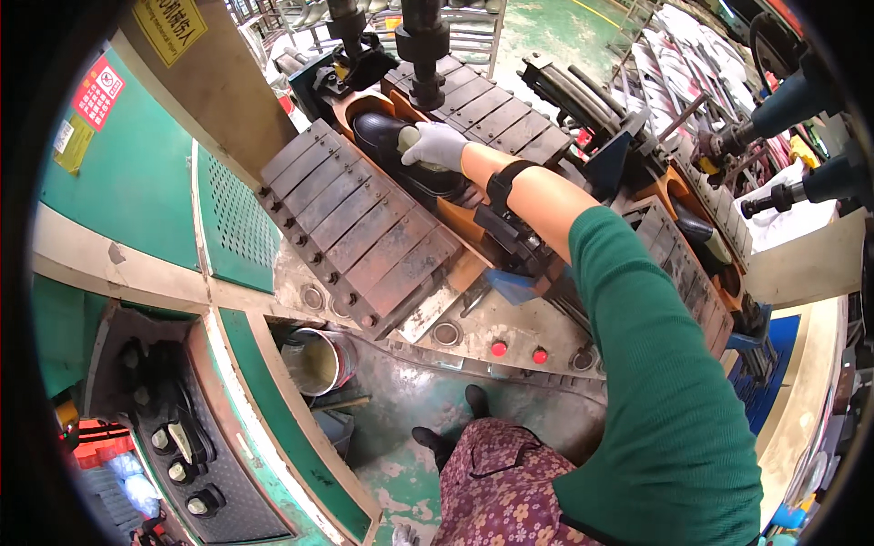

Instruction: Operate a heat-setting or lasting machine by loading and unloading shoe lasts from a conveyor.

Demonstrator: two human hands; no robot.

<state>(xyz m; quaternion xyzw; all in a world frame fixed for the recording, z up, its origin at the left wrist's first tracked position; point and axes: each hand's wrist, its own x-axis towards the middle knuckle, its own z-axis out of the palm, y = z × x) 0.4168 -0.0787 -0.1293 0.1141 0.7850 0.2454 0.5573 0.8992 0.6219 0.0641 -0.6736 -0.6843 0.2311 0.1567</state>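
Note:
My right hand [434,146], in a pale glove, reaches far forward and is closed on a black shoe [378,132]. A pale last shows at the shoe's opening, beside my fingers. The shoe lies in an orange cradle [360,106] of a press, between two banks of dark metal plates. Above it hangs a thick metal press rod [425,86], apart from my hand. My left hand [404,535], gloved as well, barely shows at the lower edge; its grip is hidden.
A second dark shoe [694,221] sits in another orange cradle to the right. Red buttons [499,348] line the machine's front edge. A bucket [319,362] stands on the floor below. Several black shoes with pale lasts [180,471] lie on a grey shelf [238,505] at left.

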